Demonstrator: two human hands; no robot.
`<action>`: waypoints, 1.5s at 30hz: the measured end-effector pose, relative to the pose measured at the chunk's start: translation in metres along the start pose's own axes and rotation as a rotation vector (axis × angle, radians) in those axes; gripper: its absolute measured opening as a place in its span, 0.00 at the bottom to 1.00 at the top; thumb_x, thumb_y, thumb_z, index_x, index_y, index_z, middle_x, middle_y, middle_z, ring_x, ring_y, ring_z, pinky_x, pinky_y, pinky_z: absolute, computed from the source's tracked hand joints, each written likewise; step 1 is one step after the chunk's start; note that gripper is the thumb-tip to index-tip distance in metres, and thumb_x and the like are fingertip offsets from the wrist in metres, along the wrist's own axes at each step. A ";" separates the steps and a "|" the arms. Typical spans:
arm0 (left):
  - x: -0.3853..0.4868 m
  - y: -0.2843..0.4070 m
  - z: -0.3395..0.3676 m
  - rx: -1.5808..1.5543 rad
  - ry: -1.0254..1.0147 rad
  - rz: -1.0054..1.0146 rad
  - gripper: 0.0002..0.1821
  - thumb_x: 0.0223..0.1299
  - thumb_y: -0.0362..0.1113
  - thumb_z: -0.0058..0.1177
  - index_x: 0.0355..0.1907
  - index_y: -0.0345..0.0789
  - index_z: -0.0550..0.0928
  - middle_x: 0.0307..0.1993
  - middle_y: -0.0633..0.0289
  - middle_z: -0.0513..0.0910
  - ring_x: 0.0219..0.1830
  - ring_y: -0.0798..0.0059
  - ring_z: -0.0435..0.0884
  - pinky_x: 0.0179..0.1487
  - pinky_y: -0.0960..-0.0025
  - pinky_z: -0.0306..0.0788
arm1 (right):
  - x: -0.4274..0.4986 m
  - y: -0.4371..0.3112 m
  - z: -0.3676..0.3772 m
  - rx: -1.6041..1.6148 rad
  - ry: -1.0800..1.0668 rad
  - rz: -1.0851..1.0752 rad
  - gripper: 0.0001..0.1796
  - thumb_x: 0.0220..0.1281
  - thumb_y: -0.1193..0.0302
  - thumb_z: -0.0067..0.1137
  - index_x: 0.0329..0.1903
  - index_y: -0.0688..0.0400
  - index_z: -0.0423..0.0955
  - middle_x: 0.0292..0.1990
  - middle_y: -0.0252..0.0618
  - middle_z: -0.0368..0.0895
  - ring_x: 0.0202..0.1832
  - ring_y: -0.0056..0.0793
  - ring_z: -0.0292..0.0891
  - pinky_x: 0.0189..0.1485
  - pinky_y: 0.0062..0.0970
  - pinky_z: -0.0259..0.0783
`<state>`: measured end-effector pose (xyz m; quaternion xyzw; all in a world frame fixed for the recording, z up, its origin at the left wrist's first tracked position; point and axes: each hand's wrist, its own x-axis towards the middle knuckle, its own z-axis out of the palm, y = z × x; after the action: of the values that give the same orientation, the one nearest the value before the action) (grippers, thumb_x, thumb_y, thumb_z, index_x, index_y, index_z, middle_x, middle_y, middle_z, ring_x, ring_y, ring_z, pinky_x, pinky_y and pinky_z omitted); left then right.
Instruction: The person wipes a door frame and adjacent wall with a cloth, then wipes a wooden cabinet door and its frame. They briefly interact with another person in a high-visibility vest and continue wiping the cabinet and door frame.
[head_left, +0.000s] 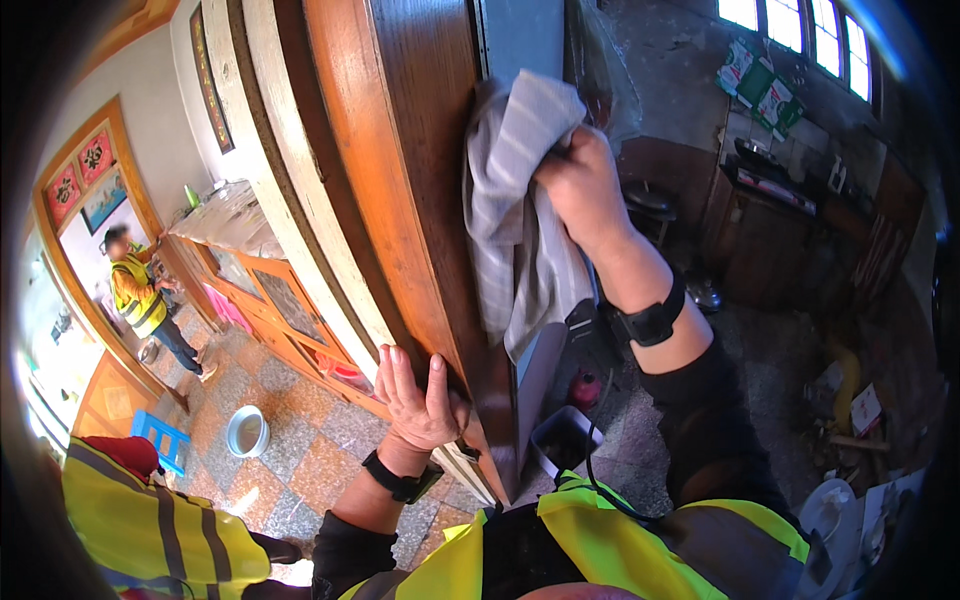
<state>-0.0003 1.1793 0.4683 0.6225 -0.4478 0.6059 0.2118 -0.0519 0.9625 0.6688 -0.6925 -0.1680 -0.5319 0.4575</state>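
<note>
A grey cloth with pale stripes (517, 165) is bunched in my right hand (589, 187), its lower end hanging in loose folds. It lies against the dark brown side of a varnished wooden door frame (427, 142). Lower down, my left hand (424, 397) rests on the frame's edge with fingers extended and the thumb apart, holding nothing. Black bands circle both wrists. The cloth hides part of the frame's side and some of my right fingers.
Left of the frame are a wooden cabinet (289, 300), a white basin (247, 432), a blue plastic stool (161, 439), a person in a yellow vest (139, 300) and another vested person close by (165, 517). To the right stand a grey tub (568, 439) and a dark counter (772, 240).
</note>
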 end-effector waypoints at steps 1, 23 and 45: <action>0.000 0.000 0.000 -0.006 0.002 0.000 0.31 0.50 0.38 0.43 0.60 0.31 0.69 0.62 0.29 0.58 0.63 0.32 0.60 0.62 0.44 0.55 | 0.006 -0.001 0.001 0.007 0.030 0.042 0.12 0.50 0.76 0.58 0.40 0.64 0.77 0.36 0.43 0.84 0.40 0.34 0.80 0.47 0.29 0.71; 0.003 0.003 0.000 -0.058 -0.024 -0.027 0.34 0.45 0.34 0.42 0.61 0.26 0.66 0.63 0.26 0.54 0.64 0.27 0.55 0.64 0.38 0.49 | -0.087 0.020 0.009 0.035 0.010 0.196 0.10 0.44 0.82 0.59 0.34 0.64 0.78 0.34 0.41 0.79 0.37 0.36 0.78 0.44 0.26 0.70; -0.002 0.000 0.002 -0.040 -0.019 0.034 0.33 0.46 0.33 0.41 0.60 0.24 0.65 0.63 0.24 0.52 0.65 0.26 0.53 0.64 0.37 0.48 | -0.075 0.023 0.012 -0.008 -0.041 0.035 0.12 0.44 0.77 0.60 0.36 0.64 0.75 0.32 0.50 0.76 0.34 0.47 0.75 0.39 0.36 0.71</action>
<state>0.0016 1.1781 0.4664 0.6163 -0.4724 0.5943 0.2094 -0.0573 0.9790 0.5914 -0.7081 -0.1632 -0.5101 0.4602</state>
